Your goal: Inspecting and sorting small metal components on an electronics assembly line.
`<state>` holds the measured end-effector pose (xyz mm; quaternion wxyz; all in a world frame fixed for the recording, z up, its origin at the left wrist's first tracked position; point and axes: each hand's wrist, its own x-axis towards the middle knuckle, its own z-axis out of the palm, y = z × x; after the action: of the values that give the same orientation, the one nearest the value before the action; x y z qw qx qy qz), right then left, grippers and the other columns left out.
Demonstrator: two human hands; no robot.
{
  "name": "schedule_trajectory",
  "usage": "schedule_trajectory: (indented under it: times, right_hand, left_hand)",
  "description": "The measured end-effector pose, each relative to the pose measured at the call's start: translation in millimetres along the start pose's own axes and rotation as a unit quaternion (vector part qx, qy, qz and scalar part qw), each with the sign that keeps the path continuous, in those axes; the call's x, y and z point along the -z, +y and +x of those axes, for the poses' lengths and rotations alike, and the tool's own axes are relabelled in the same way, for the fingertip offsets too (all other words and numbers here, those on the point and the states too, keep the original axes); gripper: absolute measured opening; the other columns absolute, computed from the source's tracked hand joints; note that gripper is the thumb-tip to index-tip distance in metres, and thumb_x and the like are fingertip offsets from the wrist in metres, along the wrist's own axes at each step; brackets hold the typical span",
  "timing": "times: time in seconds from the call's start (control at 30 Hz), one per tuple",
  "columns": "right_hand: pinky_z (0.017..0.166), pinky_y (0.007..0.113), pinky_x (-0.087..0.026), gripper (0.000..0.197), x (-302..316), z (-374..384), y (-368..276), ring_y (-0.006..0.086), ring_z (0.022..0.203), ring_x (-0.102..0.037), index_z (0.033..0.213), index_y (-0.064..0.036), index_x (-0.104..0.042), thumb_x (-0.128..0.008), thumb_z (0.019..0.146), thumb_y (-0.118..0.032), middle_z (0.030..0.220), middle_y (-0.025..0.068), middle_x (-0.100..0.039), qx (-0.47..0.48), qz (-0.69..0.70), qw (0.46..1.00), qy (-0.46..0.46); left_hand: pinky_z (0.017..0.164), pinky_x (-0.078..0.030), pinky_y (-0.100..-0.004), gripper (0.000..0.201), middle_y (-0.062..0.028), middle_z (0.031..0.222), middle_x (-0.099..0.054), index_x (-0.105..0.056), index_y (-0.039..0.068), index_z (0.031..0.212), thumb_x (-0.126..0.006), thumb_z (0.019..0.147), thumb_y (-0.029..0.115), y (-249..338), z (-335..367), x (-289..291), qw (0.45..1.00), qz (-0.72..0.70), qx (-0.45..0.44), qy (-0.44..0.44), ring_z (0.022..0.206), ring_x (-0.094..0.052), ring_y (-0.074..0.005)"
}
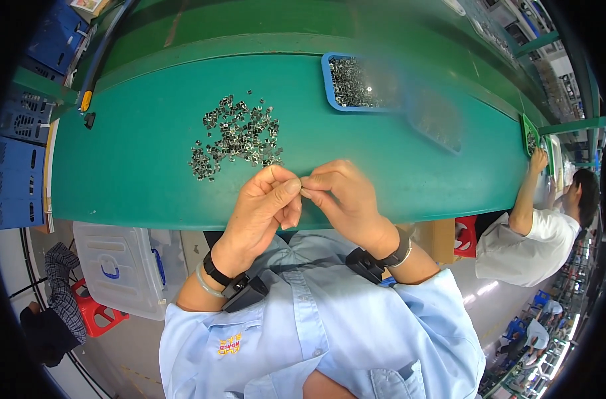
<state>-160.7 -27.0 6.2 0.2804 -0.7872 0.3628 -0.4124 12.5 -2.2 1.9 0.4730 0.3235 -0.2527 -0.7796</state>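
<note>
Left hand (262, 200), right hand (351, 203) pinch, contents unclear, before metal parts (250, 136) and blue tray (328, 81).

Head-worn fisheye, looking down on the worktop (137, 133)
The left of two side-by-side cameras views the left hand (266, 199) and right hand (346, 203) from close above; the wearer's light blue shirt (383, 312) spans the lower part, the worktop's far edge lies toward the top, and straight lines bow toward the rim.
</note>
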Motion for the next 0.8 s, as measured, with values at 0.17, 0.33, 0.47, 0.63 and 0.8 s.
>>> schedule_trajectory:
  times: [0.17, 0.33, 0.47, 0.63, 0.8]
  right_hand:
    - [0.069, 0.031, -0.048, 0.016, 5, 4, -5, 0.0199, 0.08, -0.059, 0.089, -0.0071, -0.063, -0.069, 0.075, -0.002, 0.086, 0.0055, -0.061, 0.039, 0.004, 0.999, -0.004]
    - [0.071, 0.032, -0.047, 0.015, 3, 3, -8, 0.0209, 0.08, -0.059, 0.089, -0.0068, -0.063, -0.069, 0.076, -0.003, 0.088, 0.0063, -0.062, 0.023, 0.088, 0.996, 0.003]
    - [0.071, 0.032, -0.047, 0.014, 3, 4, -9, 0.0218, 0.079, -0.059, 0.091, -0.0063, -0.063, -0.068, 0.078, -0.003, 0.087, 0.007, -0.062, 0.042, 0.109, 0.993, 0.0]
    - [0.07, 0.033, -0.047, 0.013, 3, 8, -9, 0.0224, 0.076, -0.059, 0.092, -0.0054, -0.063, -0.067, 0.079, -0.004, 0.086, 0.0076, -0.062, 0.078, 0.117, 0.99, -0.001]
    - [0.069, 0.033, -0.047, 0.013, 0, 8, -7, 0.0227, 0.074, -0.059, 0.091, -0.0049, -0.063, -0.068, 0.079, -0.004, 0.085, 0.0079, -0.062, 0.078, 0.119, 0.99, 0.003]
  left_hand:
    - [0.045, -0.036, -0.0239, 0.015, -0.0052, 0.066, -0.056, -0.054, 0.005, 0.094, -0.055, 0.093, 0.019, 5, -5, -4, 0.998, -0.059, 0.007, -0.024, 0.053, -0.05, -0.0121]
    - [0.046, -0.037, -0.026, 0.014, -0.0066, 0.066, -0.057, -0.054, 0.005, 0.095, -0.055, 0.093, 0.019, -2, -7, 0, 0.987, -0.141, 0.009, -0.071, 0.051, -0.05, -0.0146]
    - [0.045, -0.037, -0.0267, 0.013, -0.0071, 0.067, -0.058, -0.054, 0.005, 0.094, -0.057, 0.092, 0.018, -2, -8, 1, 0.984, -0.153, 0.0, -0.091, 0.051, -0.05, -0.0157]
    - [0.042, -0.035, -0.0264, 0.015, -0.0064, 0.064, -0.056, -0.052, 0.005, 0.091, -0.057, 0.092, 0.019, 1, -9, 1, 0.989, -0.114, -0.004, -0.09, 0.046, -0.047, -0.0145]
    - [0.042, -0.036, -0.0238, 0.014, -0.0067, 0.065, -0.058, -0.052, 0.007, 0.09, -0.059, 0.091, 0.019, 9, -10, -1, 0.996, -0.062, 0.005, -0.058, 0.049, -0.051, -0.0137]
